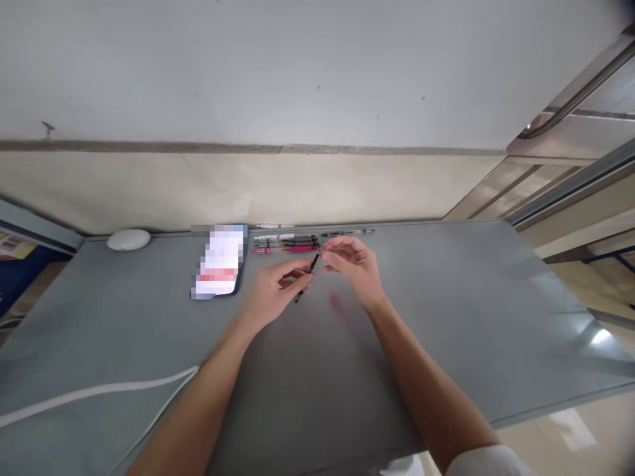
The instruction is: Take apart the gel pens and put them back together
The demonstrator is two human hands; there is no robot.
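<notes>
Table (446, 284): glare at right; soft shadow between forearms (426, 377)
Phone screen (221, 254): bright, pixelated
Frame edges: wide-angle stretching

Flat gray desk (446, 297), with a bright glare near the right end. Close to the back edge, a group of pens (285, 243) side by side, roughly parallel to that edge, with a red pen (302, 249) at the front. Just right of them, a single dark pen (350, 232). To the left, a phone (221, 261) with a lit, pixelated screen. Farther left, near the back corner, a white rounded object (128, 240). At front left, a white cable (99, 391), sharply bent.
</notes>
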